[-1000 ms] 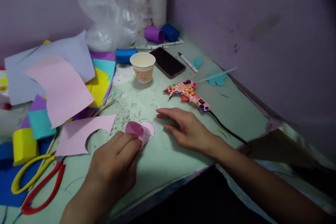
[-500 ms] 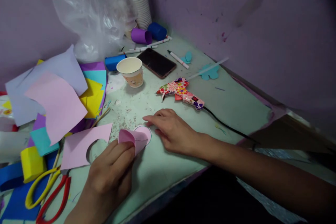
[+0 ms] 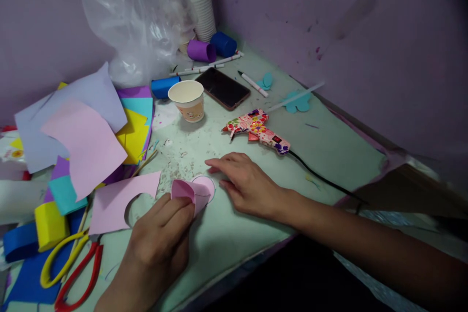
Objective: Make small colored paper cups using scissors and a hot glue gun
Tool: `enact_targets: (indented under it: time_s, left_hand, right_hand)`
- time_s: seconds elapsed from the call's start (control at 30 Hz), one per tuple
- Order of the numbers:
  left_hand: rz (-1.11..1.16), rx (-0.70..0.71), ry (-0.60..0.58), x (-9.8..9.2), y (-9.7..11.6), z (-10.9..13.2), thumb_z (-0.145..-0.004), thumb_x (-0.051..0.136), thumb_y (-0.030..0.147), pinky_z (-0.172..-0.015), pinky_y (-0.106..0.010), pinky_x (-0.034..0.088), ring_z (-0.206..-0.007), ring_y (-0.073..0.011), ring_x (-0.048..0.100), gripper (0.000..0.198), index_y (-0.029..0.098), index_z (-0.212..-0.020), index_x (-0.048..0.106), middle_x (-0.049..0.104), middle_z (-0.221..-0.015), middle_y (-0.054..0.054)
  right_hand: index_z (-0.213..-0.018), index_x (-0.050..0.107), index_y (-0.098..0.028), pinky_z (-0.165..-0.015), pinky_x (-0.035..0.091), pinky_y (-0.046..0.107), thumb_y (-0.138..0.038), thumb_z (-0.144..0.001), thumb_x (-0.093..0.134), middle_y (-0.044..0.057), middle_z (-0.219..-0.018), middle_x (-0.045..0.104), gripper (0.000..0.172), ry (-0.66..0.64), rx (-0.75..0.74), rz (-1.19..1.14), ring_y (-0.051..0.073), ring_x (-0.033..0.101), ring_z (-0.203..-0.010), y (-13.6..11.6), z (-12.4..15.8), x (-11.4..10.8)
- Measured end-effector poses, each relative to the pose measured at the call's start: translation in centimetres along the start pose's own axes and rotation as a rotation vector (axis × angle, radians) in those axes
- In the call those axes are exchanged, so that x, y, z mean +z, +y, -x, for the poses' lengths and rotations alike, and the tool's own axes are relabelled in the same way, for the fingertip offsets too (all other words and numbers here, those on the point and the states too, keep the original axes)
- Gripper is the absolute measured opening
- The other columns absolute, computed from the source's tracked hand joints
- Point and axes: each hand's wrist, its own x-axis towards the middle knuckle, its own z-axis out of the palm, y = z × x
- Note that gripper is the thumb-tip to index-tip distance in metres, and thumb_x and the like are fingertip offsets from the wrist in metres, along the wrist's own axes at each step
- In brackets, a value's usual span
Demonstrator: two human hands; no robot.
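My left hand [image 3: 164, 229] is closed round a rolled pink foam-sheet cone [image 3: 185, 191], its wide mouth turned up toward the left. The cone's narrow end lies over a pink disc [image 3: 205, 188] on the table; whether the two are joined I cannot tell. To the right of the disc, my right hand [image 3: 244, 183] rests near the tabletop with its fingers stretched out and apart, holding nothing. Beyond that hand lies a flower-patterned glue gun [image 3: 256, 129] on its side, a clear glue stick [image 3: 296, 96] poking from its back.
A paper cup [image 3: 187, 102] and a phone [image 3: 224, 87] sit behind the hands. At left are scissors [image 3: 78, 273], a cut pink sheet [image 3: 117, 200] and piled coloured sheets [image 3: 87, 146]. The glue gun's black cord [image 3: 318, 173] runs off right. Stacked cups [image 3: 203, 14] stand at the back.
The whole view has shifted slightly, so everything appears a little further right. Both hands and the pink cone keep nearly the same places on the table.
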Motion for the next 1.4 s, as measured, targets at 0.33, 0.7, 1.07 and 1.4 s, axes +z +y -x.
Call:
enact_targets:
  time_s: [0.33,0.7,1.07,1.4]
  left_hand:
    - [-0.127,-0.097,0.135,1.0,-0.2,1.9,-0.078,0.061,0.009,-0.079,-0.033,0.054,-0.108,-0.0253,0.056,0.042,0.016,-0.117,0.047,0.051,-0.125,-0.017]
    - [0.022,-0.542,0.431,2.1,-0.2,4.9,-0.079,0.060,0.016,-0.061,-0.029,0.054,-0.063,-0.0102,0.057,0.055,0.023,-0.130,0.042,0.059,-0.104,-0.006]
    - [0.076,-0.526,0.136,5.1,-0.2,3.8,-0.070,0.060,0.014,-0.088,-0.050,0.048,-0.106,-0.0292,0.052,0.056,0.014,-0.123,0.043,0.056,-0.118,-0.015]
    - [0.172,-0.600,0.198,5.2,-0.1,3.1,-0.073,0.054,0.010,-0.079,-0.048,0.048,-0.094,-0.0271,0.049,0.035,0.016,-0.107,0.054,0.054,-0.105,-0.011]
  right_hand:
    - [-0.121,0.053,-0.014,-0.090,0.044,0.039,0.001,-0.073,0.050,0.009,-0.104,0.069,0.050,0.019,-0.008,-0.008,0.023,0.056,-0.098,0.1,0.0,0.0]
    - [-0.123,0.050,-0.021,-0.087,0.049,0.040,-0.008,-0.084,0.047,0.008,-0.104,0.069,0.041,0.167,-0.007,-0.100,0.021,0.061,-0.097,0.4,0.7,-0.5]
    - [-0.136,0.037,-0.027,-0.096,0.043,0.047,-0.039,-0.071,0.075,0.011,-0.126,0.054,0.076,-0.169,-0.112,-0.177,0.029,0.052,-0.114,-1.8,-1.1,-0.1]
    - [-0.114,0.056,-0.028,-0.081,0.052,0.036,-0.019,-0.074,0.071,0.005,-0.104,0.064,0.044,-0.209,-0.006,-0.293,0.022,0.062,-0.094,-1.7,-1.9,1.3]
